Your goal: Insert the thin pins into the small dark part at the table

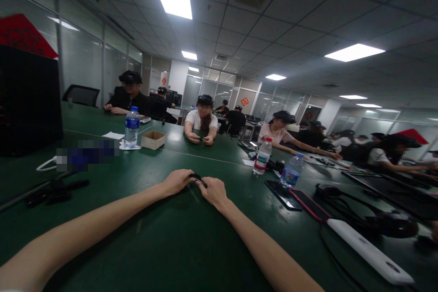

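Note:
My left hand (178,181) and my right hand (214,191) meet over the green table (164,246), fingers closed. Between them is a small, thin black strip (196,177), slightly bent, each hand pinching one end. Its exact kind is too small and dark to make out. Both forearms reach in from the lower corners of the head view. Off to the left lies a loose group of black pieces (56,191), apart from my hands.
Across the table a person in white (204,121) holds something small. A water bottle (132,128) and an open box (153,140) stand left. Right are a red-capped bottle (262,157), a blue-capped bottle (292,171), phones, a white power bank (369,251) and a black headset (393,223).

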`<state>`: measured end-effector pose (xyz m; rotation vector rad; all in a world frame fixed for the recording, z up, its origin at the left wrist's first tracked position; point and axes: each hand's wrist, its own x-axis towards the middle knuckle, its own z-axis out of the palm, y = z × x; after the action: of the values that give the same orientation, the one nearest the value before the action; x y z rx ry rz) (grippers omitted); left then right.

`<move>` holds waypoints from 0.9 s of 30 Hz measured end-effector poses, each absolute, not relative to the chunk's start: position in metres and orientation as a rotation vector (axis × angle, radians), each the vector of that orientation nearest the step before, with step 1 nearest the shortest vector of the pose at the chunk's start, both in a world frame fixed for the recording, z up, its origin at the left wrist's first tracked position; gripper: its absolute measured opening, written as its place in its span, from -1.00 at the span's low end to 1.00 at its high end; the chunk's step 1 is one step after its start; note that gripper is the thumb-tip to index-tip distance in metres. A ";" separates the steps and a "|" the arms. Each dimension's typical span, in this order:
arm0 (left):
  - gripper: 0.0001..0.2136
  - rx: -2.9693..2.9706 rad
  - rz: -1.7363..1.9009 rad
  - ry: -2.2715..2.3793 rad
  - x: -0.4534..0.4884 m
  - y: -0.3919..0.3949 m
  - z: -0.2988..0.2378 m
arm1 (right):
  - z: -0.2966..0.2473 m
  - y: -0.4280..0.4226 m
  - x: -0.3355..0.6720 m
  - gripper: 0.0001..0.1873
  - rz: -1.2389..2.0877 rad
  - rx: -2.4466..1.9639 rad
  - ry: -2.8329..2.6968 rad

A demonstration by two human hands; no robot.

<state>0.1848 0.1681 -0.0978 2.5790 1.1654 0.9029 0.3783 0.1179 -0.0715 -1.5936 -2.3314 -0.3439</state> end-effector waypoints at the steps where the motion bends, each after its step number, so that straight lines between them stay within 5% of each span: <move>1: -0.70 2.609 0.901 1.212 0.185 0.169 -0.099 | -0.072 0.118 0.379 -0.51 -0.349 -1.586 -2.332; 27: -0.65 2.647 0.934 1.143 0.187 0.167 -0.100 | -0.075 0.121 0.382 -0.55 -0.360 -1.468 -2.346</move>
<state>0.1870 0.1674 -0.1001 2.6472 1.1431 0.9340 0.3817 0.1209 -0.0750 -1.4679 -2.3456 -0.3602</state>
